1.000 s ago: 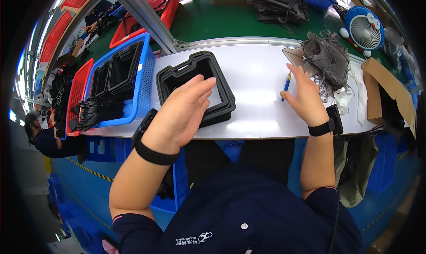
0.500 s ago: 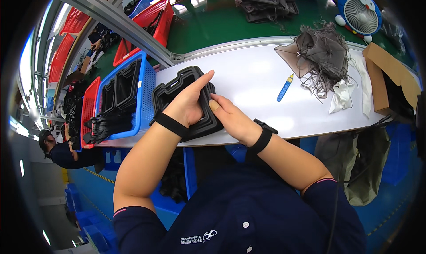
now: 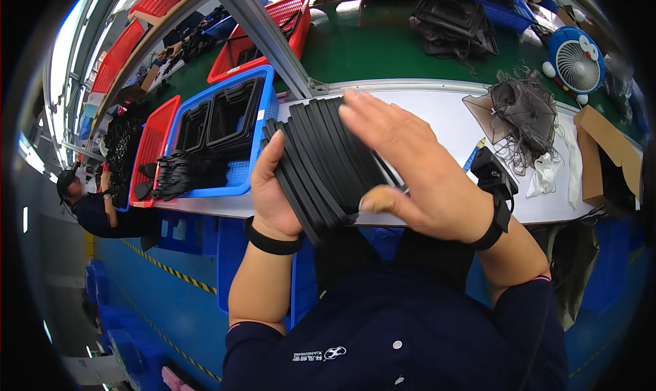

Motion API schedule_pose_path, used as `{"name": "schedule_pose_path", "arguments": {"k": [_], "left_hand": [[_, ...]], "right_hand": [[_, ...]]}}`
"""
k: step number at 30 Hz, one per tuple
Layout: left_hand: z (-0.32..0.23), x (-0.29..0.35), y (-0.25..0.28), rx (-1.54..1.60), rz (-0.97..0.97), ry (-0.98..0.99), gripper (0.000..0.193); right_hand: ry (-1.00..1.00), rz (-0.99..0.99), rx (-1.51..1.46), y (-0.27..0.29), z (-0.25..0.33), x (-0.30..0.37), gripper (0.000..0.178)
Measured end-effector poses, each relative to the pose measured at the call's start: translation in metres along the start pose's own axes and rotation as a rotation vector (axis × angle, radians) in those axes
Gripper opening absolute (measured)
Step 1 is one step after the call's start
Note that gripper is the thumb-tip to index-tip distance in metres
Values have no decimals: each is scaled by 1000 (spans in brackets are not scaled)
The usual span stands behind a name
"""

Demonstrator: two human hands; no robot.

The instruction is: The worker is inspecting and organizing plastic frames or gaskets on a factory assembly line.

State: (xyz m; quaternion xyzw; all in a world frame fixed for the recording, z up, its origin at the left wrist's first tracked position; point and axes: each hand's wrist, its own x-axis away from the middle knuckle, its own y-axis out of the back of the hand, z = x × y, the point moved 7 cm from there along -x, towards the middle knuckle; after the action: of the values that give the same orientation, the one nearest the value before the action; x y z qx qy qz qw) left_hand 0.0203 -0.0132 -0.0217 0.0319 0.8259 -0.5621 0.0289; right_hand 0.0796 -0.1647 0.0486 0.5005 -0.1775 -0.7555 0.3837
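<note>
Black frames (image 3: 318,162) — gripped by left hand (image 3: 275,196), right hand (image 3: 424,172) spread alongside, white lettering (image 3: 309,356) on navy shirt (image 3: 444,336)

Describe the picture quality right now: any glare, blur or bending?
Head view: ceiling lights at upper left wash out to white; head view: the aluminium rail behind the white tabletop curves with the fisheye, and the corners go black; head view: the right hand looks slightly soft, perhaps from motion, while ridges on the stacked black frames remain readable.
</note>
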Motion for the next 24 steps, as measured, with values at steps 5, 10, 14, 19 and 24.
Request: {"name": "schedule_pose_path", "arguments": {"k": [5,10,14,19,24], "left_hand": [[33,-23,-2,-35,80,-4,83],[33,-22,19,20,64,48,88],[32,-31,15,-12,48,63,70],[16,-28,53,-141,-202,95,51],[-2,-11,42,-398,-398,100,42]], "right_hand": [[54,460,56,-44,44,33,77],[-460,119,-376,15,0,44,43],[-805,-53,-918,-25,-69,55,74],[-941,109,-1300,-68,-75,34,57],[-970,117,-1342,-71,-92,25,43]]}}
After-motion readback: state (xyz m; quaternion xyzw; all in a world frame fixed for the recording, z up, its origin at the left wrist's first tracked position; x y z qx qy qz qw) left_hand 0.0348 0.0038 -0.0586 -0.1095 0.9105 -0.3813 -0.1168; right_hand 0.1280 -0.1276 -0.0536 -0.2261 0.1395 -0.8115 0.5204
